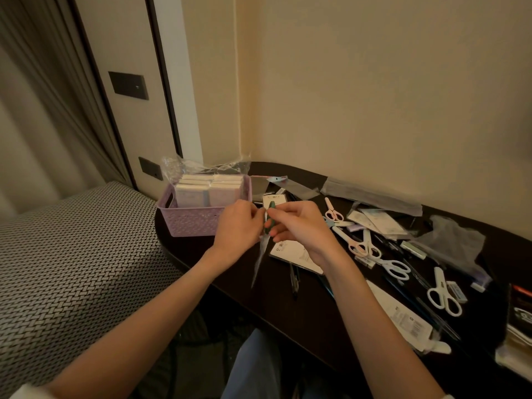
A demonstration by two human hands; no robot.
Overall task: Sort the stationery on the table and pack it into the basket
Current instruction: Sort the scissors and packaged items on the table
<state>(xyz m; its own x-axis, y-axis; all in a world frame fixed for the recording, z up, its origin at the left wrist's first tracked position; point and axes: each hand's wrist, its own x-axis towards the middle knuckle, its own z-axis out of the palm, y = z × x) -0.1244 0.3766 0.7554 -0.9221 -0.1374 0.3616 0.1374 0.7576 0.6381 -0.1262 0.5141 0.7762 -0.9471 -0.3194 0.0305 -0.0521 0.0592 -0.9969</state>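
Observation:
Both hands meet above the dark table (288, 306), in front of the purple basket (198, 218). My right hand (299, 226) pinches a small green item (271, 210) that looks like a pair of scissors. My left hand (237, 226) pinches a clear plastic sleeve (260, 254) that hangs down from it. The basket holds several pale wrapped packs (208, 190). Several pink and white scissors (371, 246) lie scattered on the table to the right.
White cards and packaging (296, 253) lie under my right wrist, with dark pens (293, 279) beside them. Clear bags (371, 194) sit along the wall, and erasers and boxes (521, 309) at the far right. A woven-pattern seat (74, 254) lies left of the table.

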